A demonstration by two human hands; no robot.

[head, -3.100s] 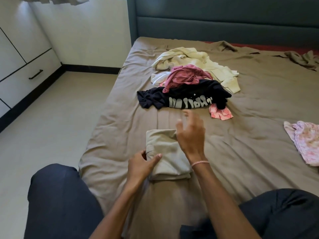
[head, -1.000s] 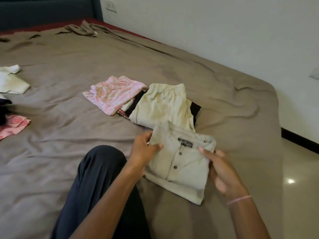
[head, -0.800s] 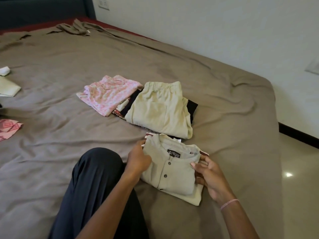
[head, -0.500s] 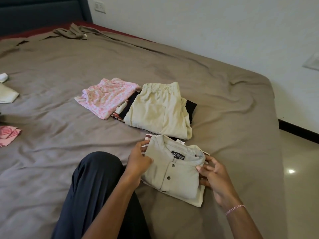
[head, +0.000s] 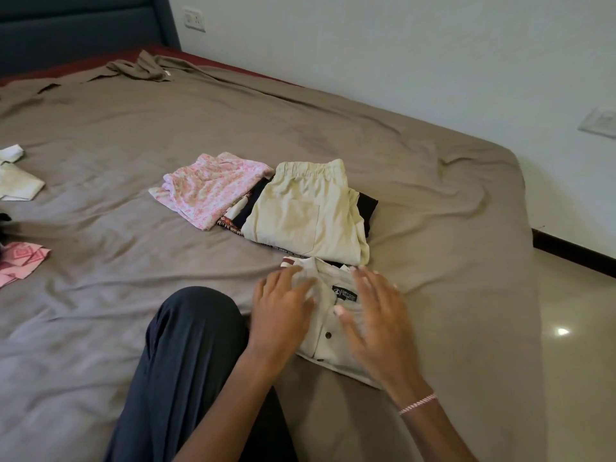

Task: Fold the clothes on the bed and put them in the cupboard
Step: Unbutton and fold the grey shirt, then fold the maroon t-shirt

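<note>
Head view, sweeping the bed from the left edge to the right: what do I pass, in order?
pink patterned cloth → folded pink floral garment → folded cream garment with a pocket → glossy floor. The buttoned shirt and the dark piece overlap the cream one, so they are left out.

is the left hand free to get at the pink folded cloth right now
Probably yes: the left hand is open over the shirt, holding nothing, and the pink cloth lies uncovered just beyond, with only bare bed between.
</note>
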